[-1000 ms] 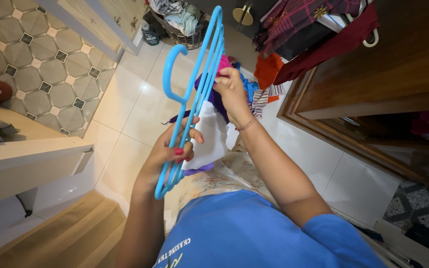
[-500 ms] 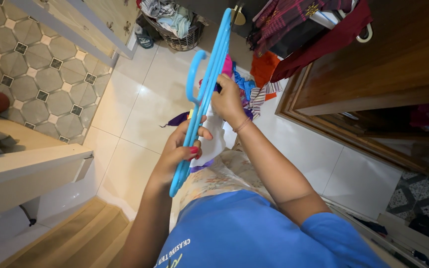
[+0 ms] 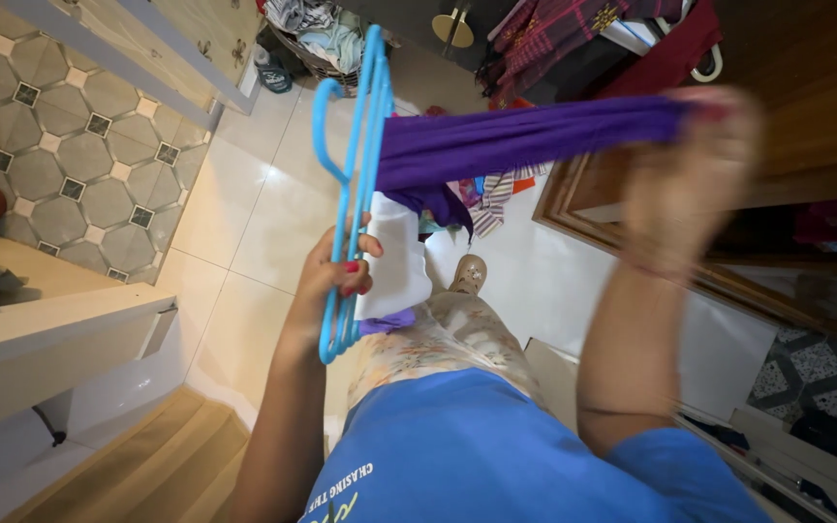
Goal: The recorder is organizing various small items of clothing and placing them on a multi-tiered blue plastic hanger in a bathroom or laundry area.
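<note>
The purple cloth (image 3: 525,136) is partly threaded through the bars of the blue hangers (image 3: 356,184), stretched taut toward the upper right of the frame; judging by this, hanging is under way but not settled. The left hand (image 3: 336,281), centre frame, is closed around the hangers' lower end and a white cloth (image 3: 394,266). The blurred right hand (image 3: 695,169) pinches the purple cloth's far end.

The hangers (image 3: 356,165) sit in the left hand (image 3: 336,276); the cloth (image 3: 525,136) stretches rightward from them to the right hand (image 3: 690,184), above the floor (image 3: 263,213).
</note>
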